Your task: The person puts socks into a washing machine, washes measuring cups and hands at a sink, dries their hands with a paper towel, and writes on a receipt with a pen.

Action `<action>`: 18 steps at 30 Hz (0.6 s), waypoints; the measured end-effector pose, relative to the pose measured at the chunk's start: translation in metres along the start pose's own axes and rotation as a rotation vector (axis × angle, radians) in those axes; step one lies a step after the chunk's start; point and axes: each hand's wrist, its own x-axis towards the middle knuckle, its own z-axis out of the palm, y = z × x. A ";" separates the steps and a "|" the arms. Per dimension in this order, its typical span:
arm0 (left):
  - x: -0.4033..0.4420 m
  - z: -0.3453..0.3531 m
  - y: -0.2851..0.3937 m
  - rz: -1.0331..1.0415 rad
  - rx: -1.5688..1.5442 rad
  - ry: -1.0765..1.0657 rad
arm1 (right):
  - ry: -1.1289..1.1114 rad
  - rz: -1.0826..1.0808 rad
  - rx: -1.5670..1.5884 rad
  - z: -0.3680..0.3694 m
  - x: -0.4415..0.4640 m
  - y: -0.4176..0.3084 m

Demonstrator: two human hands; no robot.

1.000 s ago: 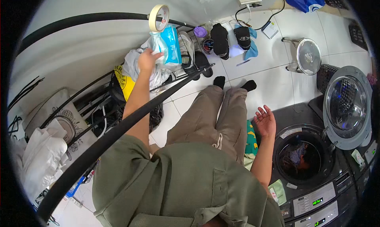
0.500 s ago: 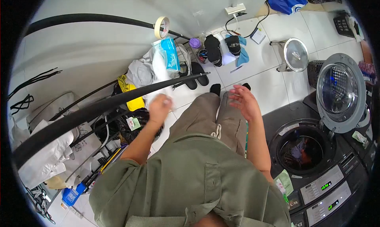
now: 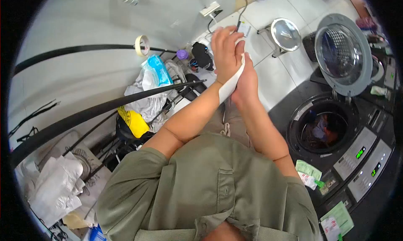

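My left hand (image 3: pixel 227 52) and my right hand (image 3: pixel 246 79) meet in front of me with a white wipe (image 3: pixel 231 85) between them. The wipe hangs down along my left wrist. The fingers of my left hand are slightly spread and bent; those of my right hand are mostly hidden behind it. A blue and white wipes packet (image 3: pixel 158 70) lies on the rack at the left, below a roll of masking tape (image 3: pixel 142 45) that hangs on the black rail (image 3: pixel 100 101).
An open front-loading washer (image 3: pixel 322 129) with clothes inside stands at the right, its round door (image 3: pixel 343 55) swung out. A metal stool (image 3: pixel 285 35) is on the tiled floor. White bags (image 3: pixel 58 186) lie at the lower left.
My left hand has left the packet with a white wipe and moved right. Both hands have come together around the wipe. The view has turned toward the washer.
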 end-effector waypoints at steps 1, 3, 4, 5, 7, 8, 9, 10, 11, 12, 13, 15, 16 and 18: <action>0.004 0.002 0.005 0.080 0.185 -0.054 | -0.056 0.065 -0.020 -0.002 0.005 -0.012; -0.009 0.012 0.016 0.032 -0.063 -0.215 | -0.108 0.105 -0.033 -0.012 0.015 -0.035; -0.016 0.016 0.026 -0.026 -0.287 -0.372 | 0.015 -0.014 -0.045 -0.019 0.020 -0.048; -0.033 0.020 0.046 -0.027 -0.331 -0.475 | 0.146 -0.124 -0.052 -0.029 0.023 -0.060; -0.025 0.007 0.074 -0.166 -0.618 -0.856 | -0.170 -0.032 0.072 -0.065 0.040 -0.104; -0.011 0.003 0.083 -0.148 -0.627 -0.875 | -0.505 0.059 0.169 -0.077 0.042 -0.122; 0.005 -0.001 0.092 -0.446 -1.290 -1.026 | -0.503 0.029 0.173 -0.079 0.035 -0.131; 0.017 -0.001 0.099 -0.777 -1.951 -1.119 | -0.411 0.000 0.159 -0.077 0.026 -0.138; 0.024 0.003 0.107 -0.773 -1.956 -1.144 | -0.313 -0.020 0.144 -0.076 0.018 -0.144; 0.034 0.010 0.113 -0.941 -2.249 -1.025 | -0.252 -0.051 0.130 -0.074 0.011 -0.147; 0.042 0.019 0.118 -1.130 -2.522 -0.879 | -0.217 -0.084 0.143 -0.072 0.003 -0.150; 0.036 0.040 0.123 -1.242 -2.570 -0.942 | -0.161 -0.160 0.162 -0.075 -0.013 -0.155; 0.030 0.046 0.127 -1.246 -2.306 -1.021 | -0.161 -0.212 0.196 -0.079 -0.022 -0.160; 0.016 0.058 0.123 -1.228 -2.058 -1.135 | -0.264 -0.322 0.336 -0.096 -0.042 -0.175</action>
